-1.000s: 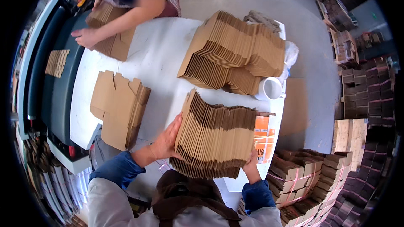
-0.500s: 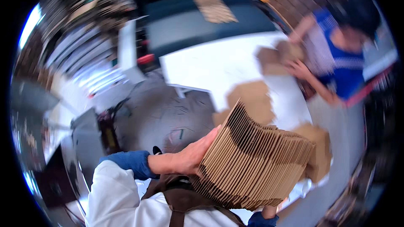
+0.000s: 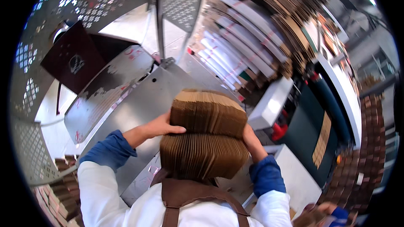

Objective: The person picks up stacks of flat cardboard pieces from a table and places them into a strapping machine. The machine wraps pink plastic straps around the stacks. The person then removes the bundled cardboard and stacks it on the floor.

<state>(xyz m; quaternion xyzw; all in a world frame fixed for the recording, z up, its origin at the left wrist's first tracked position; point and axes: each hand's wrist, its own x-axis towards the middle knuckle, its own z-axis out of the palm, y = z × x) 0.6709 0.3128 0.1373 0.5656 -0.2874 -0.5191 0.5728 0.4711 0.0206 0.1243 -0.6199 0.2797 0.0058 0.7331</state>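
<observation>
A thick stack of flat brown cardboard box blanks [image 3: 205, 134] is held upright on edge in front of my chest. My left hand [image 3: 162, 126] presses against its left end. My right hand [image 3: 251, 138] presses against its right end, mostly hidden behind the stack. The stack hangs over a sloped grey metal plate [image 3: 139, 96]. Blue cuffs and white sleeves cover my forearms, and a brown apron strap runs below the stack.
Perforated metal panels [image 3: 105, 0] curve round at the left and top. Shelves of stacked flat cardboard [image 3: 261, 21] rise at the upper right. A white ledge [image 3: 273, 101] and a dark conveyor with a cardboard blank [image 3: 324, 138] lie at the right. Brown box stacks [image 3: 54, 193] sit lower left.
I have turned away from the white table toward a metal machine, carrying the cardboard stack with me. The other person is now only a hand and sleeve at the lower right edge.
</observation>
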